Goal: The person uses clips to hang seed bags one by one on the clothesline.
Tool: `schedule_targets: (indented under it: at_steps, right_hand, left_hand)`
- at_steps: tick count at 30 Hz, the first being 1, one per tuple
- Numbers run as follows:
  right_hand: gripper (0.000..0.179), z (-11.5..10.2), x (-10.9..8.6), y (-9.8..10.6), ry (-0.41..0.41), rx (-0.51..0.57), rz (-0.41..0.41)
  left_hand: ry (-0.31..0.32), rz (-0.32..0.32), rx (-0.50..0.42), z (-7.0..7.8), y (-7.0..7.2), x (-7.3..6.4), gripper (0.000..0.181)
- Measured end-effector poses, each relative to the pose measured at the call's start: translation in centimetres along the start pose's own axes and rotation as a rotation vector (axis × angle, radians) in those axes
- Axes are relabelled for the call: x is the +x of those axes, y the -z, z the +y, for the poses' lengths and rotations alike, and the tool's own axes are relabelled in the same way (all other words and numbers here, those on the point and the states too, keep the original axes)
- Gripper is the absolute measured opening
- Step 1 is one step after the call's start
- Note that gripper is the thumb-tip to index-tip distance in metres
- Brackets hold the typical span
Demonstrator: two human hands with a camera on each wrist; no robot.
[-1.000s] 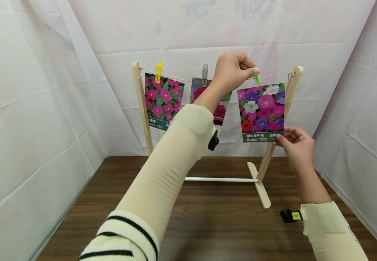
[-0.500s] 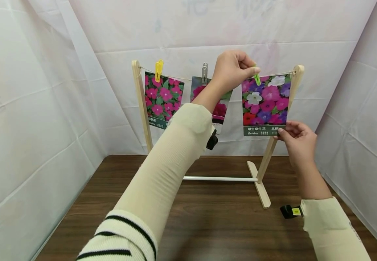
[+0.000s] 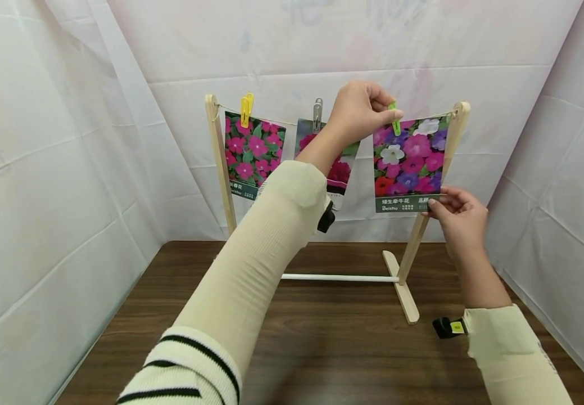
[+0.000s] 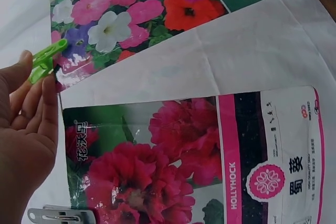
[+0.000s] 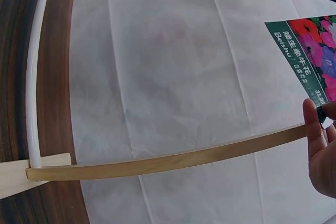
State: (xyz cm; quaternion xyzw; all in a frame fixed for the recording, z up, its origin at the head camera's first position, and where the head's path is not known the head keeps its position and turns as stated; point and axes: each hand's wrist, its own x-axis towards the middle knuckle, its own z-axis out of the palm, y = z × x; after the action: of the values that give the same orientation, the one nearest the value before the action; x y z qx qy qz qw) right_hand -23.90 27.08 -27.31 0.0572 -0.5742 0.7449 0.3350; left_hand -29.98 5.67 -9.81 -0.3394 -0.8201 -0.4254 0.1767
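Observation:
My left hand point(image 3: 360, 112) pinches a green clothespin point(image 3: 395, 119) at the string, over the top left of a seed packet with mixed petunia-like flowers point(image 3: 413, 160). In the left wrist view the green clothespin point(image 4: 48, 60) overlaps that packet's top edge, thumb and fingers on its tail end. My right hand point(image 3: 461, 222) pinches the same packet's lower right corner between thumb and fingers. To the left, a hollyhock packet point(image 4: 142, 166) hangs from a grey clothespin point(image 3: 317, 115), partly behind my left arm. A pink-flower packet point(image 3: 253, 149) hangs from a yellow clothespin point(image 3: 245, 111).
A wooden stand carries the string point(image 3: 425, 116) between its left post point(image 3: 221, 169) and right post point(image 3: 415, 239). A white bar point(image 3: 342, 278) joins its feet low down. Beneath is a dark wooden table point(image 3: 322, 349), with white cloth point(image 3: 180, 50) hanging behind and at the sides.
The petunia-like packet has risen to the string, carried by my right hand. Its top edge now meets the green clothespin, which stood above it before. My left hand has barely moved.

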Motion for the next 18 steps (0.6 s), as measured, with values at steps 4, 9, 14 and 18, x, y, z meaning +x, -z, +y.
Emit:
schedule_targets:
  at_steps: [4, 9, 14, 18]
  right_hand:
    - [0.023, 0.2, 0.0, 0.0, -0.002, 0.006, -0.003]
    - [0.019, 0.5, -0.1, -0.1, -0.006, 0.007, -0.032]
    - [0.018, 0.8, -0.4, -0.2, -0.015, -0.036, -0.077]
    - [0.019, 1.1, -0.6, -0.3, -0.026, -0.039, -0.096]
  left_hand:
    - [0.032, -0.040, 0.007, 0.0, 0.1, 0.0, 0.026]
    - [0.058, -0.069, 0.032, 0.0, 0.2, 0.0, 0.036]
    - [0.080, -0.083, 0.084, -0.2, 0.4, 0.0, 0.044]
    - [0.079, -0.063, 0.089, -0.2, 0.6, -0.2, 0.042]
